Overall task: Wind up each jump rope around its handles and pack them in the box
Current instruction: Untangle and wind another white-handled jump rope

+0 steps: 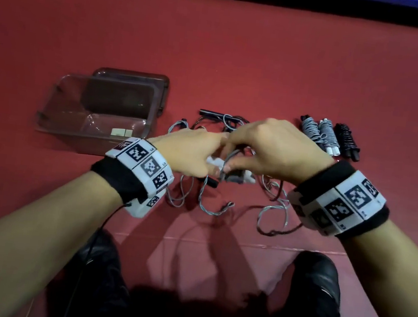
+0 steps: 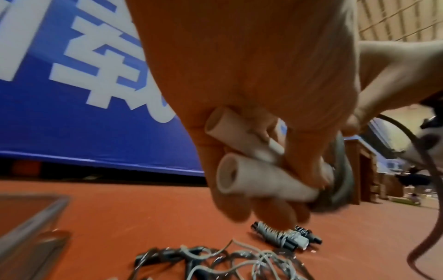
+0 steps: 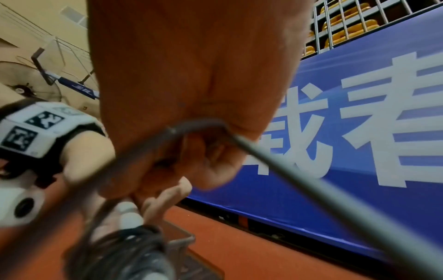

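While the left hand (image 1: 190,153) is clenching two white handles (image 2: 249,161) side by side, the right hand (image 1: 270,150) is pinching the grey rope (image 3: 275,161) and leading it round them; a few turns are already sitting on the handles just under the right fingers (image 3: 210,166). Both hands are working close together above the floor (image 1: 242,56), with the slack trailing down below them.

Step in hand, as judged: winding one rope, early to midway, since much slack is lying loose below the wrists. A tangle of unwound ropes (image 1: 220,122) is lying just beyond the hands. Three wound bundles (image 1: 327,136) are lying past the right hand. The clear box (image 1: 97,109) is standing open beyond the left hand; nothing rope-like is showing inside it.

Next move probably calls for keeping tension on the rope, laying turns side by side, and holding the handles parallel so the coil is not slipping off. Tail end will need tucking.
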